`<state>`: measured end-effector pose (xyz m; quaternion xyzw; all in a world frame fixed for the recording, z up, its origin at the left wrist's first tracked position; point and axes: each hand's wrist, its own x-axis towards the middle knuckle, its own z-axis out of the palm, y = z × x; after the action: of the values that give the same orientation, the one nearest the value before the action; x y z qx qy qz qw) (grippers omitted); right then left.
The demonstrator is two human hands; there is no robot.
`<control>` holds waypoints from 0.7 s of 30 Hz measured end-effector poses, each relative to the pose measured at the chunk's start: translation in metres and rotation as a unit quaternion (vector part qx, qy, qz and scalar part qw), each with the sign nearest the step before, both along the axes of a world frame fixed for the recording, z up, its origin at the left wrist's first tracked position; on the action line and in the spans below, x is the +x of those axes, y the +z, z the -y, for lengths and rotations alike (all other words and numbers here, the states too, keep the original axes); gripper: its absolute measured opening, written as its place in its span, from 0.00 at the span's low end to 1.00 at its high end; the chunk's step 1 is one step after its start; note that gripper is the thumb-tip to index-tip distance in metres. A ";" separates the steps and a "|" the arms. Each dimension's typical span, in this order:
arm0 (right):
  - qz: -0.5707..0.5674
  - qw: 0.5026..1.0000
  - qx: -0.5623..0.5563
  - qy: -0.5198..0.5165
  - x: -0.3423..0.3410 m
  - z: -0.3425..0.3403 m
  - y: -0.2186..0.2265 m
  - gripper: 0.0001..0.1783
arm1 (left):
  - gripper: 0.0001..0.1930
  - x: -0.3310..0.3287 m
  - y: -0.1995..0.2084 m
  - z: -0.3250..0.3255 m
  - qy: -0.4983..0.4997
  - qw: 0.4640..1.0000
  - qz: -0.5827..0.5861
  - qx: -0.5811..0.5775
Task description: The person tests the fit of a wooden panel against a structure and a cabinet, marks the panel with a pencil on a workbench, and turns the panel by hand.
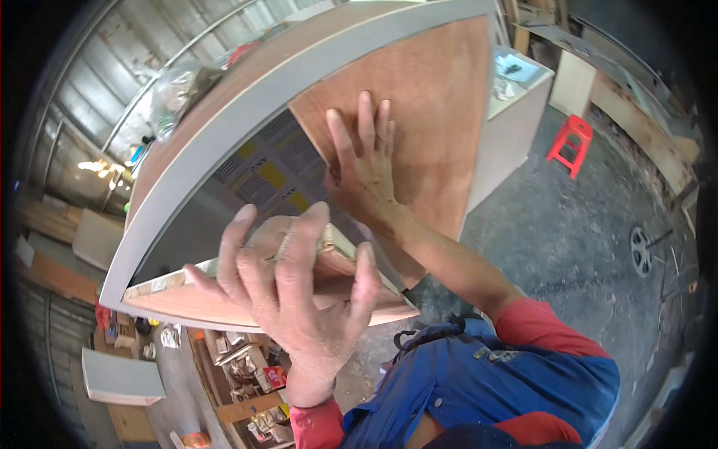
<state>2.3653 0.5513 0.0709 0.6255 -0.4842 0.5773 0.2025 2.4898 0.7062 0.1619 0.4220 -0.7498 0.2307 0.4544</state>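
A large wooden cabinet with a pale grey frame (196, 129) fills the middle. Its right side is covered by a reddish-brown plywood panel (430, 105). My right hand (368, 170) lies flat against that panel near its left edge, fingers stretched out. Nearer to me, my left hand (295, 280) is raised with its fingers spread and bent, in front of a brown board with a pale edge (161, 286). Part of that board is hidden behind the hand, and whether the fingers touch it is hard to tell. Between the panels, a dark opening shows a printed sheet (258, 176) with yellow blocks.
A red plastic stool (571, 146) and a metal wheel-shaped object (641, 251) are on the grey floor at right. A white cabinet (516, 131) stands behind the panel. A wooden tray of small parts (247, 374) sits lower left. A clear plastic bag (179, 97) rests atop the cabinet.
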 end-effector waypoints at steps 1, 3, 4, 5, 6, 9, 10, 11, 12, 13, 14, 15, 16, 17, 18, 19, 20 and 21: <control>-0.001 1.000 -0.011 -0.004 -0.003 -0.003 -0.003 0.48 | 0.27 -0.002 0.001 0.001 0.011 1.000 0.010 0.007; 0.000 1.000 0.005 0.020 -0.015 -0.030 -0.003 0.50 | 0.27 -0.001 0.000 0.006 0.010 1.000 0.009 0.000; 0.006 0.997 0.011 0.070 -0.015 -0.049 0.002 0.52 | 0.27 0.005 0.004 0.002 0.034 0.999 0.013 -0.015; 0.000 0.998 0.023 0.060 -0.029 -0.065 0.002 0.52 | 0.26 0.003 0.003 0.007 0.026 1.000 0.011 -0.013; 0.003 0.996 0.032 0.079 -0.047 -0.082 0.003 0.54 | 0.26 0.002 0.001 0.014 0.015 1.000 0.004 -0.001; 0.002 0.992 0.071 0.107 -0.087 -0.140 -0.007 0.53 | 0.26 -0.001 -0.001 0.022 0.040 0.999 0.009 -0.031; 0.002 0.991 0.078 0.105 -0.106 -0.160 -0.018 0.53 | 0.26 -0.002 -0.003 0.029 0.037 0.999 0.009 -0.024; -0.011 0.990 0.101 0.101 -0.126 -0.182 -0.027 0.50 | 0.27 -0.001 -0.002 0.037 0.049 0.998 0.014 -0.042; -0.025 0.988 0.124 0.091 -0.146 -0.204 -0.033 0.46 | 0.27 -0.005 0.000 0.045 0.055 0.997 0.016 -0.060; -0.036 0.985 0.149 0.085 -0.156 -0.218 -0.040 0.43 | 0.24 -0.011 0.002 0.049 0.085 0.996 0.017 -0.036; 0.072 0.986 0.135 0.068 -0.156 -0.233 -0.039 0.41 | 0.24 -0.013 0.001 0.059 0.080 0.996 0.017 -0.032; 0.180 0.975 0.118 0.052 -0.158 -0.244 -0.037 0.39 | 0.22 -0.011 -0.002 0.071 0.010 0.998 -0.027 -0.049; 0.181 0.975 0.119 0.050 -0.168 -0.250 -0.036 0.39 | 0.21 -0.010 -0.004 0.080 -0.059 0.994 -0.070 -0.065; 0.190 0.979 0.077 0.005 -0.179 -0.255 -0.035 0.36 | 0.18 -0.012 -0.005 0.084 -0.083 0.988 -0.086 -0.099; 0.199 0.979 0.033 -0.043 -0.192 -0.260 -0.034 0.33 | 0.18 -0.016 -0.010 0.088 -0.086 0.988 -0.085 -0.099; 0.200 0.978 0.031 -0.045 -0.206 -0.264 -0.034 0.33 | 0.15 -0.019 -0.018 0.092 -0.113 0.983 -0.109 -0.096; 0.259 0.962 0.028 -0.077 -0.217 -0.264 -0.036 0.30 | 0.13 -0.022 -0.024 0.095 -0.138 0.977 -0.132 -0.094; 0.318 0.941 0.027 -0.111 -0.227 -0.264 -0.038 0.26 | 0.10 -0.047 -0.029 0.095 -0.232 0.949 -0.199 -0.077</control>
<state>2.1383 0.8149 0.0327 0.3574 -0.6048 0.7068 0.0838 2.4429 0.6115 0.1332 0.2371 -0.7013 0.0871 0.6666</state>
